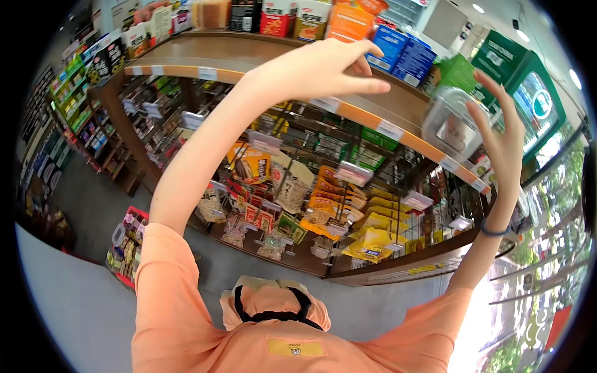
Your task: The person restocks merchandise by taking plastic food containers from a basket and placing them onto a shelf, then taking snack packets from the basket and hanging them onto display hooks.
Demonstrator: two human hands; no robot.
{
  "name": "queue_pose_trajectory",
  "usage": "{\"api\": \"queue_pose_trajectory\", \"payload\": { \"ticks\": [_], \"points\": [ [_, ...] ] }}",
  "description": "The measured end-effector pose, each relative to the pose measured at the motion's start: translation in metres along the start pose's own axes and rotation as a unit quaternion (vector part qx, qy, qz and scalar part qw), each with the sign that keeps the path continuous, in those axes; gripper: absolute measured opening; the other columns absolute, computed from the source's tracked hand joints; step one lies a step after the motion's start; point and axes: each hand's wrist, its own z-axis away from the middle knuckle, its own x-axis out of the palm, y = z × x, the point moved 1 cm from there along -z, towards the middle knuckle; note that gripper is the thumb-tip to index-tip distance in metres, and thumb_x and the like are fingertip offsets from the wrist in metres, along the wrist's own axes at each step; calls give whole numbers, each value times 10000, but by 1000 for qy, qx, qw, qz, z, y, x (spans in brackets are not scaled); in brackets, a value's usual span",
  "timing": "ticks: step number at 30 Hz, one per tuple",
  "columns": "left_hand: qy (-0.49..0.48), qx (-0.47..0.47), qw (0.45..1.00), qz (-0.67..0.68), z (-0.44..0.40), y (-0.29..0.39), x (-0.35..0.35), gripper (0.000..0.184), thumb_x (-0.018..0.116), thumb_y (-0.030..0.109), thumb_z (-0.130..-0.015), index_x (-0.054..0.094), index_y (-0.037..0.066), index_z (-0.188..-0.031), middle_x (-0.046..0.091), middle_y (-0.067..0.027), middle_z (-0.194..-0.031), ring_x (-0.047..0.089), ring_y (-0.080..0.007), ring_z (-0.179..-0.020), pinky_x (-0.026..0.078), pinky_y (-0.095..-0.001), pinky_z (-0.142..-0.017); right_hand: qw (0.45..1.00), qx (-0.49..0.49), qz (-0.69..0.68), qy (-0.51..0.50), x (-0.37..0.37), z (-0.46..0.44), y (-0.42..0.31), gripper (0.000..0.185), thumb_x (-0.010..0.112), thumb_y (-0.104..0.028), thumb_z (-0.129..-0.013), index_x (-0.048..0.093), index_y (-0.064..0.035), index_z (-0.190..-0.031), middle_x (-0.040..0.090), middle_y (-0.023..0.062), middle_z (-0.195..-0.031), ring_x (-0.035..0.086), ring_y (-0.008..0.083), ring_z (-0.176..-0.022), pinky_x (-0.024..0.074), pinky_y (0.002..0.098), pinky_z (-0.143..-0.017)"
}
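My left hand (345,68) reaches over the top shelf board, its thumb and fingers apart and nothing between them. In front of it stand an orange package (349,23) and blue boxes (398,56). At the right end of the shelf, my right hand (502,130) is raised beside a clear plastic container (453,127) with something brownish inside. The fingers of that hand are spread, and one overlaps the container's edge; I cannot tell whether it touches. A green package (456,76) sits behind the container.
The wooden top shelf (211,53) carries a row of boxed goods along its back. Below hang several snack bags, including yellow bags (373,244) and an orange bag (249,165). A red-rimmed basket (127,245) stands on the floor at left. Windows line the right side.
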Motion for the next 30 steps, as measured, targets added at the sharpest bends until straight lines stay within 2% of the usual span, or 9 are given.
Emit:
{"api": "queue_pose_trajectory", "payload": {
  "ticks": [3, 6, 11, 13, 16, 21, 25, 27, 30],
  "points": [
    [17, -39, 992, 122, 80, 18, -22, 400, 561, 246, -822, 436, 80, -1163, 598, -91, -968, 605, -190, -780, 483, -301, -678, 995, -96, -34, -18, 14, 28, -75, 383, 637, -42, -653, 566, -55, -1029, 584, 93, -1040, 541, 274, -985, 305, 457, -966],
    [-44, -80, 962, 258, 186, 19, -28, 368, 597, 179, -793, 484, 44, -1116, 537, -81, -1108, 521, -198, -1007, 407, -320, -843, 944, -152, -233, -180, 42, 66, -135, 363, 692, -157, -621, 595, -71, -960, 603, 74, -915, 573, 256, -868, 375, 439, -856],
    [89, -363, 714, 592, 380, 14, 46, 373, 467, 257, -888, 399, 62, -1199, 557, -63, -1059, 491, -149, -999, 350, -294, -890, 769, -55, -473, -427, 155, 115, -228, 312, 696, -174, -676, 601, -41, -942, 622, 74, -911, 590, 231, -843, 407, 378, -841],
    [153, -481, 640, 580, 447, 31, 70, 364, 422, 313, -899, 411, 85, -1183, 530, -59, -1085, 490, -135, -980, 360, -275, -866, 738, 130, -507, -426, 215, 141, -282, 311, 655, -165, -724, 569, -18, -985, 612, 108, -926, 579, 274, -856, 415, 355, -826],
    [206, -545, 586, 563, 543, 52, 110, 353, 458, 300, -883, 431, 63, -1143, 531, -65, -1069, 496, -136, -980, 378, -271, -855, 849, 40, -344, -399, 302, 189, -364, 307, 560, -163, -795, 538, 27, -1036, 586, 190, -962, 549, 328, -921, 430, 377, -780],
    [202, -623, 626, 424, 672, 65, 161, 338, 499, 232, -859, 432, 29, -1121, 541, -83, -1020, 506, -144, -950, 386, -267, -852, 670, -7, -370, -643, 377, 277, -483, 459, 561, -314, -775, 508, 9, -1096, 557, 214, -1037, 531, 354, -960, 422, 385, -815],
    [283, -664, 538, 435, 742, 71, 155, 353, 491, 236, -850, 422, 43, -1138, 520, -77, -1009, 486, -156, -981, 383, -269, -851, 599, -102, -377, -700, 406, 320, -557, 480, 567, -330, -766, 507, 6, -1103, 550, 213, -1054, 531, 356, -959, 423, 379, -819],
    [342, -717, 380, 474, 772, 83, 146, 400, 462, 309, -858, 401, 62, -1166, 494, -70, -1102, 462, -153, -1037, 362, -281, -876, 582, -201, -382, -689, 415, 336, -582, 499, 564, -343, -761, 503, 6, -1112, 541, 216, -1068, 525, 351, -971, 419, 372, -831],
    [404, -719, 335, 457, 802, 100, 137, 450, 429, 377, -859, 380, 71, -1186, 475, -53, -1161, 433, -156, -1095, 337, -297, -905, 561, -219, -359, -713, 426, 335, -612, 503, 556, -345, -761, 501, 6, -1117, 532, 218, -1084, 514, 341, -992, 411, 373, -844]
  ]
}}
